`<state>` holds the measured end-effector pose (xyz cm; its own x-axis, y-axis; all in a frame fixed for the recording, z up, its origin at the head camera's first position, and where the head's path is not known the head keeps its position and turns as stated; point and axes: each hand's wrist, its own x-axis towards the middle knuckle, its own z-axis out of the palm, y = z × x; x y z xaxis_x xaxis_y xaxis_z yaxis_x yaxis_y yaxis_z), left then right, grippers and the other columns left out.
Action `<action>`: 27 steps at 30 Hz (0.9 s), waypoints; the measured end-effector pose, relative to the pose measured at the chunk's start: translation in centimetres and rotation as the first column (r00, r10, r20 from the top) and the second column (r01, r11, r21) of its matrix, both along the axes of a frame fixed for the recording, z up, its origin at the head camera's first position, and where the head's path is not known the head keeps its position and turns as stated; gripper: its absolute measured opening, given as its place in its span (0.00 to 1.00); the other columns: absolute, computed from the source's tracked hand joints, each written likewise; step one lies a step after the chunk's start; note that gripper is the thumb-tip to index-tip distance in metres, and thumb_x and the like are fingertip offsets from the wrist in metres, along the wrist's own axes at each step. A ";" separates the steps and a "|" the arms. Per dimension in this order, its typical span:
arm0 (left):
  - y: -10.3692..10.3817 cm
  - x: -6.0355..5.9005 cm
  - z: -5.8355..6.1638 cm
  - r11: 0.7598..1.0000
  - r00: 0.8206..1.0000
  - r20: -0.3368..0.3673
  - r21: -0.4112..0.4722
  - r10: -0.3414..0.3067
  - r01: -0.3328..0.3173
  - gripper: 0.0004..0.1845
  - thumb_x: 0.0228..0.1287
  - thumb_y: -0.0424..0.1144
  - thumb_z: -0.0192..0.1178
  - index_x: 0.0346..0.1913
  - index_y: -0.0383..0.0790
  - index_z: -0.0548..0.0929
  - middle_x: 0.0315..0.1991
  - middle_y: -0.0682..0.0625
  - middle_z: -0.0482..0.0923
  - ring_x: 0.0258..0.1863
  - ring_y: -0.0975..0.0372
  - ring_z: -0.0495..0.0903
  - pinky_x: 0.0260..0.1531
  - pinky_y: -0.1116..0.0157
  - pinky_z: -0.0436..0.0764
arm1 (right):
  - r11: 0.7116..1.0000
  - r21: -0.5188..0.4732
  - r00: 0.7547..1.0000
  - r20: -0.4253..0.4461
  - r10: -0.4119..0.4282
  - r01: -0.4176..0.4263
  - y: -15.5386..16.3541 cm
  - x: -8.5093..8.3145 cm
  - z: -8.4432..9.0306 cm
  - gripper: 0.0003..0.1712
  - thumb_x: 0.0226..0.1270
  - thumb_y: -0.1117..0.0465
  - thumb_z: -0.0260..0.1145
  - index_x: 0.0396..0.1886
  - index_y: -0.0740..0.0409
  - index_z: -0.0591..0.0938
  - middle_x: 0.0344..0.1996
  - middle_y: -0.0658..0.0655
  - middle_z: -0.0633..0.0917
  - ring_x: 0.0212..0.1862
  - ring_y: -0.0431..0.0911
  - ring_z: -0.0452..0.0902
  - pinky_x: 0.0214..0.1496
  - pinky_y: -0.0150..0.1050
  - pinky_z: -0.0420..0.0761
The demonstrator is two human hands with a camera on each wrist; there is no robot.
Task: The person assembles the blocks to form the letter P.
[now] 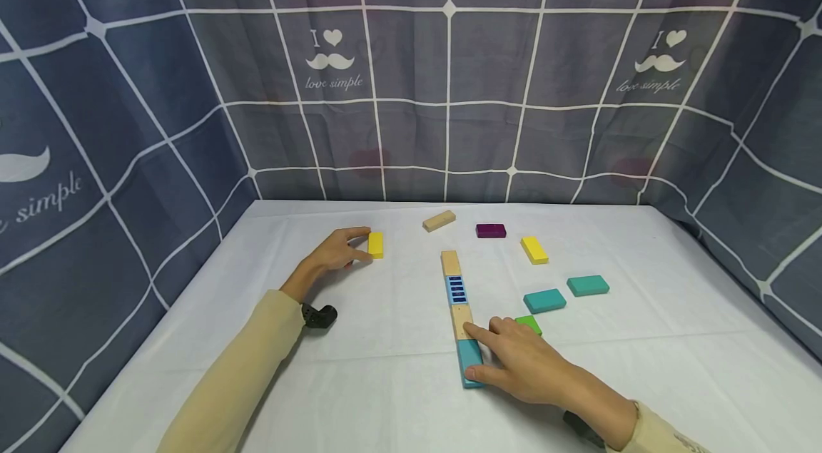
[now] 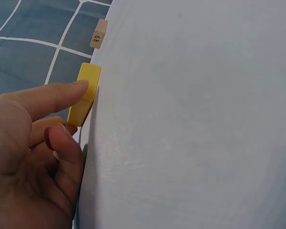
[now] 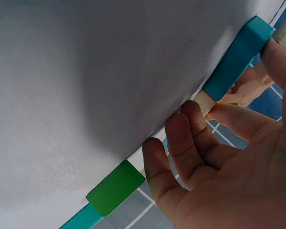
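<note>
Ten small blocks lie on the white-covered table (image 1: 642,382). Four form a straight row (image 1: 459,317) running away from the person: a plain wood block (image 1: 451,262) at the far end, then a light blue block with dark stripes (image 1: 455,289), another wood block (image 1: 461,319), and a teal block (image 1: 470,362) nearest. Six lie loose: two yellow, one by the left hand (image 1: 375,245) and one on the right (image 1: 534,250); one wood block (image 1: 439,220) and one purple block (image 1: 491,230) near the back; two teal blocks (image 1: 544,301) (image 1: 587,286) side by side on the right; one green block (image 1: 529,324). The left hand (image 1: 337,250) rests on the table with straight fingers (image 2: 62,95) touching the side of the near yellow block, thumb tucked beneath and nothing clasped. The right hand (image 1: 523,364) lies beside the row's near end, fingers loosely spread, index tip on the second wood block, thumb against the teal block's side; it pinches nothing. The green block is partly hidden behind the right hand's knuckles. In the left wrist view the far wood block shows a printed number, "68" or "89", hard to settle which way up. The right wrist view cuts off most of the row. Patterned blue cloth (image 1: 449,82) walls the table on three sides.
</note>
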<state>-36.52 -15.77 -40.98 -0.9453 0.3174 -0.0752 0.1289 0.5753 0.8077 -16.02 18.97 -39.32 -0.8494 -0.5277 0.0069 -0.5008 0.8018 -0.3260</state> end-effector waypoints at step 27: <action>7.1 -0.2 1.6 0.999 0.989 -0.144 -0.051 -0.027 0.020 0.36 0.57 0.45 0.72 0.66 0.32 0.75 0.64 0.42 0.75 0.50 0.53 0.81 0.50 0.58 0.79 | 1.000 0.010 1.000 0.018 -0.002 0.002 0.0 -0.1 0.0 0.43 0.65 0.30 0.59 0.69 0.52 0.74 0.30 0.43 0.68 0.32 0.39 0.62 0.33 0.34 0.64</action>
<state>-36.70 -8.69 -39.34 -0.9398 0.3386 0.0458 0.2562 0.6095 0.7503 -16.14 18.92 -39.27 -0.8505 -0.5259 -0.0134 -0.4933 0.8061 -0.3269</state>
